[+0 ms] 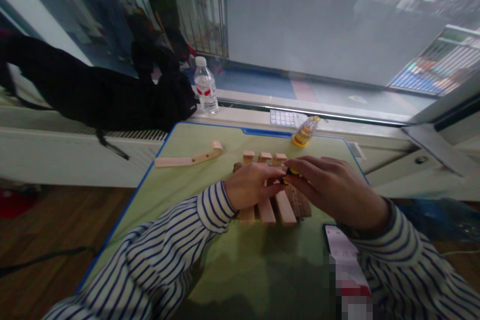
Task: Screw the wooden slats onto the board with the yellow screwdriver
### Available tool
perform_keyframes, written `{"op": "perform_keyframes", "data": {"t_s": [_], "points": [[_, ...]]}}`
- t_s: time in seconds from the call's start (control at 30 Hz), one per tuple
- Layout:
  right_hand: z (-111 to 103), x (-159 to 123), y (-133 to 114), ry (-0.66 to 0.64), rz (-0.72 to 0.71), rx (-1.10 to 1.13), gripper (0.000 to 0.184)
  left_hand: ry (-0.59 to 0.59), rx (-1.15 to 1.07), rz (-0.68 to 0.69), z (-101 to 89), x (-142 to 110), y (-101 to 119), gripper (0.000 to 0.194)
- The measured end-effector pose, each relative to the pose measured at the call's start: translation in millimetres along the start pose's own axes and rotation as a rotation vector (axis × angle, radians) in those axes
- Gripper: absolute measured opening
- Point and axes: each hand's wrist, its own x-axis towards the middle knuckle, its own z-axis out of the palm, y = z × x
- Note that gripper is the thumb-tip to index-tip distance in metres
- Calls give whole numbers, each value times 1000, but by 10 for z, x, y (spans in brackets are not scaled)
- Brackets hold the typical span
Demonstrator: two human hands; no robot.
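Right hand (pixel 332 190) pinches a small black-yellow piece (pixel 293 172) between thumb and fingertips; left hand (pixel 249 185) meets it from 9 o'clock, thumb and index drawn in close, but whether they grip it can't be told. The piece sits right at both sets of fingertips, over the wood strips (pixel 287 210), so neither hand is clearly nearer. Its long axis is hidden by fingers. The strips run roughly 12 to 6, near ends leaning slightly toward 5, brown wood (pixel 302 202) showing at their 3 o'clock side. Lone bent strip (pixel 176 161) lies between 9 and 10 o'clock from the fingertips, long axis about 9 to 3, left hand nearer. Count: 3 strips side by side, 1 lone strip, 1 glue bottle (pixel 304 132) at 1, 1 water bottle (pixel 206 92) between 10 and 11, 1 phone (pixel 339 245) at 5. Black-yellow: one or two, unclear.
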Motion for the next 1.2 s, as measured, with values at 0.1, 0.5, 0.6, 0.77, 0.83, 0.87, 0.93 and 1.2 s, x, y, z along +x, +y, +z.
{"op": "perform_keyframes", "data": {"t_s": [0.1, 0.5, 0.6, 0.77, 0.83, 0.87, 0.93, 1.2], "points": [[-14, 2, -2, -27, 3, 23, 23, 42, 38, -46, 7, -1, 35, 27], [-199, 13, 83, -161, -135, 160, 34, 67, 40, -55, 26, -4, 46, 24], [-172, 19, 89, -183, -139, 158, 29, 62, 58, -30, 38, -1, 21, 26], [-120, 10, 88, -181, -117, 157, 27, 38, 99, -20, 43, 3, -6, 28], [-107, 5, 87, -174, -106, 151, 28, 25, 108, -18, 37, 5, -8, 28], [-103, 4, 85, -168, -97, 145, 28, 20, 109, -16, 33, 5, -7, 28], [-100, 3, 77, -158, -83, 130, 28, 8, 105, -7, 23, 8, -5, 27], [-85, -2, 23, -104, -76, 53, 25, -27, 92, 23, -2, 5, 2, 21]]}}
